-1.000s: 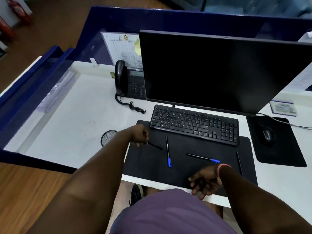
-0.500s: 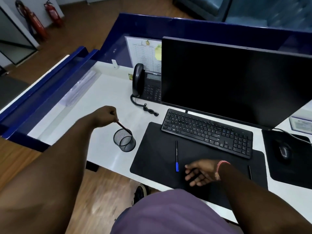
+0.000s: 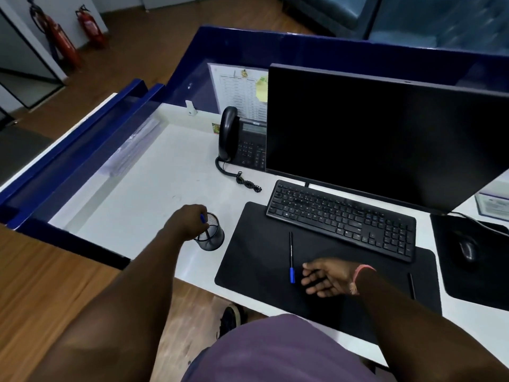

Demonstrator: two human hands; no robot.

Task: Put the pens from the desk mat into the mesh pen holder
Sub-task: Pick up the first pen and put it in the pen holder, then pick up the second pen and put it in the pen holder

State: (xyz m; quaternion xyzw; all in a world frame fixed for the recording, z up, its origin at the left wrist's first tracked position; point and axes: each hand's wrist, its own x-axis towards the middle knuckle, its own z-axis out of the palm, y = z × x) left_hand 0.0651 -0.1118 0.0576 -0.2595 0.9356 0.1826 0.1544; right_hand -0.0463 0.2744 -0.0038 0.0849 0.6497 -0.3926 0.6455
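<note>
1. Broadly, the desk mat (image 3: 256, 260) is the landmark: it lies flat in front of the person, and the keyboard (image 3: 341, 219) sits across its far edge, leaving the near part bare as a working surface.
2. One mesh pen holder (image 3: 210, 234) stands upright on the white desk just left of the mat, close enough, I judge, for short trips from the mat.
3. Over the holder's left rim, the left hand (image 3: 187, 223) has its fingers closed around a pen (image 3: 203, 218), blue end up and shaft angled down into the holder, seemingly about to be dropped in.
4. On the mat's near middle, the right hand (image 3: 327, 277) rests palm down with fingers loosely spread and holding nothing, likely poised for the next pen.
5. Two pens lie on the mat: a blue-capped pen (image 3: 290, 257) just left of the right hand, and a dark pen (image 3: 411, 285) near the mat's right edge. Counting the held one, three pens show; whether others already sit in the holder I cannot tell.
</note>
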